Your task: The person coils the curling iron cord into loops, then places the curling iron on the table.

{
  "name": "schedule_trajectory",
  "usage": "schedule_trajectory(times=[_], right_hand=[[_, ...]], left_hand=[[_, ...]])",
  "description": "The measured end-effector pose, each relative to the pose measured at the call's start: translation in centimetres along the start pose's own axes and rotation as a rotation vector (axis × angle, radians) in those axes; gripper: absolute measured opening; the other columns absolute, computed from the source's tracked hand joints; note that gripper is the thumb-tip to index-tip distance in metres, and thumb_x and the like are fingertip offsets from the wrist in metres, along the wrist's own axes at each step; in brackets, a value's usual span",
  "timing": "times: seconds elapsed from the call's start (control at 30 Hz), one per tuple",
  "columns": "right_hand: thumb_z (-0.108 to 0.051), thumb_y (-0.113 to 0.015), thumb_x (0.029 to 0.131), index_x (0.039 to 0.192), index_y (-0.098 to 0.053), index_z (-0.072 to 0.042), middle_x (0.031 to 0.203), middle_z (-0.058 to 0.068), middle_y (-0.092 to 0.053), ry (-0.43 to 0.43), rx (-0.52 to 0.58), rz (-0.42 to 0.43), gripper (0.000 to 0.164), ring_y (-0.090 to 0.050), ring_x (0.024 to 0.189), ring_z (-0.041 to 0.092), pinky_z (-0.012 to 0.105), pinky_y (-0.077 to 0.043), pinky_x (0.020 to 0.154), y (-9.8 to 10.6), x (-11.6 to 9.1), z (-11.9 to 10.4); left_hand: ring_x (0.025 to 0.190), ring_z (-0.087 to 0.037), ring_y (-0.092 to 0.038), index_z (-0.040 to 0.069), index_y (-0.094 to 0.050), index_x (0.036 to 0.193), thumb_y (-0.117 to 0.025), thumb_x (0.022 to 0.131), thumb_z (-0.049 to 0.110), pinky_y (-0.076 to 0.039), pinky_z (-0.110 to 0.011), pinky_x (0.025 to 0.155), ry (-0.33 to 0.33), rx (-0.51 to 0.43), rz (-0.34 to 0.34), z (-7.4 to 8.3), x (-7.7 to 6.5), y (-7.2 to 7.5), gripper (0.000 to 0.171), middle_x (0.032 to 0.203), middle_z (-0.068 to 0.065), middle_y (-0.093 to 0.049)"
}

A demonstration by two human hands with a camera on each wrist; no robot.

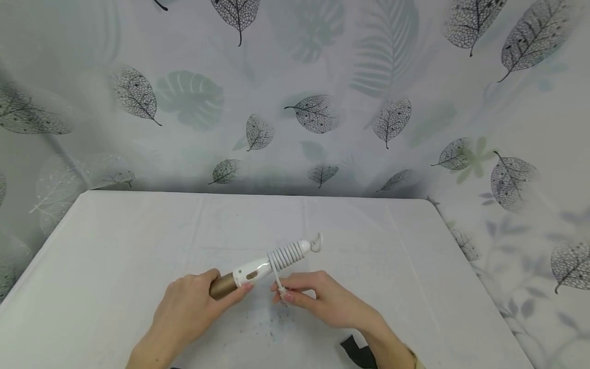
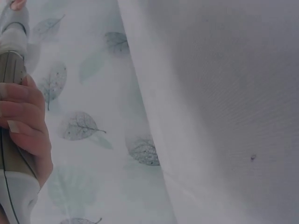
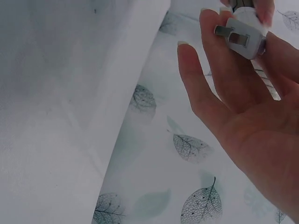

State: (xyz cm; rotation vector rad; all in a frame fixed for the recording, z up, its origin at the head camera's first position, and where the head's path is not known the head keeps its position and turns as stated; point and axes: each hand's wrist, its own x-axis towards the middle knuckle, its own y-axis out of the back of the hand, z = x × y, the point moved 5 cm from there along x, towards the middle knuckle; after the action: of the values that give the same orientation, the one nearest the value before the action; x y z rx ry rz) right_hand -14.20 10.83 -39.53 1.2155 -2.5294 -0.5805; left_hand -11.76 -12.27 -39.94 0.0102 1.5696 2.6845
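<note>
In the head view a white and gold hair styling iron (image 1: 253, 271) is held at a slant above the table, its white cord (image 1: 287, 255) wound in coils round the handle. My left hand (image 1: 191, 302) grips its gold part, with the thumb along the underside. In the left wrist view the fingers (image 2: 23, 112) curl round the iron's barrel (image 2: 11, 70). My right hand (image 1: 322, 297) pinches the plug (image 1: 283, 293) at the cord's free end, just below the coils. The right wrist view shows this plug (image 3: 245, 39) with two flat metal prongs, held between thumb and fingers.
A white-covered table (image 1: 138, 230) spans the front, with small dark specks (image 1: 272, 323) on it below the hands. A black strap-like piece (image 1: 358, 352) lies by the right wrist. Leaf-patterned cloth (image 1: 276, 102) hangs behind and at both sides.
</note>
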Motion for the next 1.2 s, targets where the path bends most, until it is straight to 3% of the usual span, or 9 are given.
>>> schedule_trajectory(times=[0.17, 0.3, 0.4, 0.5, 0.73, 0.8, 0.93, 1.03, 1.2], right_hand=[[-0.022, -0.053, 0.104, 0.109, -0.066, -0.016, 0.106, 0.002, -0.068, 0.017, -0.057, -0.045, 0.014, -0.057, 0.093, 0.006, 0.025, -0.052, 0.085, 0.0, 0.0, 0.5], [-0.026, -0.056, 0.102, 0.113, -0.067, -0.011, 0.109, 0.002, -0.068, -0.020, -0.097, -0.069, 0.021, -0.057, 0.097, 0.003, 0.025, -0.052, 0.086, 0.1, -0.2, 1.0], [-0.026, -0.058, 0.101, 0.120, -0.062, -0.009, 0.109, -0.002, -0.068, -0.124, -0.068, -0.057, 0.025, -0.063, 0.098, 0.003, 0.025, -0.052, 0.087, 0.5, -0.7, 1.5], [-0.018, -0.060, 0.100, 0.119, -0.057, -0.010, 0.100, 0.000, -0.069, -0.144, 0.000, -0.045, 0.020, -0.066, 0.090, 0.005, 0.027, -0.054, 0.083, 0.9, -0.9, 1.7], [-0.004, -0.062, 0.097, 0.107, -0.064, -0.013, 0.097, 0.004, -0.065, 0.202, -0.018, -0.046, 0.014, -0.057, 0.084, 0.005, 0.026, -0.055, 0.073, 1.7, -0.4, 0.2], [-0.003, -0.060, 0.098, 0.109, -0.064, -0.013, 0.095, 0.003, -0.066, 0.211, -0.016, -0.065, 0.016, -0.055, 0.082, 0.002, 0.025, -0.054, 0.071, 1.9, -0.6, 0.3], [-0.006, -0.065, 0.095, 0.112, -0.065, -0.016, 0.094, -0.001, -0.066, 0.126, -0.011, -0.084, 0.020, -0.051, 0.077, 0.000, 0.021, -0.051, 0.069, 2.2, -0.9, 0.9], [-0.006, -0.068, 0.092, 0.113, -0.066, -0.017, 0.096, -0.002, -0.064, 0.108, -0.038, -0.058, 0.024, -0.048, 0.077, 0.002, 0.021, -0.048, 0.068, 2.6, -1.0, 1.4], [-0.004, -0.066, 0.094, 0.115, -0.069, -0.017, 0.101, -0.003, -0.066, 0.058, -0.030, -0.022, 0.025, -0.055, 0.084, 0.004, 0.024, -0.053, 0.075, 3.3, -1.2, 2.2]], left_hand=[[0.051, -0.008, -0.036, 0.020, -0.051, 0.067, -0.066, 0.080, 0.074, -0.027, -0.024, 0.051, -0.019, -0.031, 0.004, 0.2, -0.2, 0.2, 0.056, 0.054, 0.007, -0.039], [0.051, -0.006, -0.038, 0.023, -0.056, 0.070, -0.069, 0.077, 0.072, -0.030, -0.023, 0.051, -0.070, -0.038, 0.024, 0.5, -0.4, 0.4, 0.051, 0.053, 0.011, -0.042], [0.050, -0.002, -0.037, 0.025, -0.056, 0.071, -0.071, 0.076, 0.071, -0.031, -0.021, 0.051, -0.135, -0.045, 0.050, 0.6, -0.6, 0.4, 0.048, 0.053, 0.015, -0.041], [0.049, 0.002, -0.033, 0.029, -0.054, 0.069, -0.073, 0.075, 0.070, -0.030, -0.019, 0.050, -0.233, -0.065, 0.078, 0.8, -0.8, 0.5, 0.046, 0.053, 0.020, -0.038], [0.050, 0.010, -0.030, 0.035, -0.051, 0.070, -0.076, 0.080, 0.059, -0.027, -0.010, 0.049, -0.522, -0.144, 0.130, 1.3, -1.2, 0.7, 0.035, 0.057, 0.029, -0.034], [0.050, 0.013, -0.030, 0.035, -0.053, 0.072, -0.076, 0.084, 0.047, -0.026, -0.007, 0.049, -0.596, -0.177, 0.133, 1.5, -1.2, 0.7, 0.029, 0.060, 0.030, -0.036], [0.053, 0.015, -0.036, 0.032, -0.060, 0.079, -0.077, 0.086, 0.032, -0.028, -0.005, 0.051, -0.693, -0.229, 0.120, 1.5, -1.3, 0.7, 0.018, 0.066, 0.030, -0.045], [0.057, 0.014, -0.042, 0.027, -0.066, 0.085, -0.078, 0.085, 0.034, -0.032, -0.005, 0.054, -0.718, -0.225, 0.117, 1.5, -1.3, 0.6, 0.014, 0.072, 0.028, -0.055], [0.063, 0.011, -0.046, 0.016, -0.073, 0.092, -0.084, 0.076, 0.033, -0.038, -0.009, 0.058, -0.703, -0.142, 0.121, 1.4, -1.3, 0.3, 0.026, 0.077, 0.022, -0.062]])
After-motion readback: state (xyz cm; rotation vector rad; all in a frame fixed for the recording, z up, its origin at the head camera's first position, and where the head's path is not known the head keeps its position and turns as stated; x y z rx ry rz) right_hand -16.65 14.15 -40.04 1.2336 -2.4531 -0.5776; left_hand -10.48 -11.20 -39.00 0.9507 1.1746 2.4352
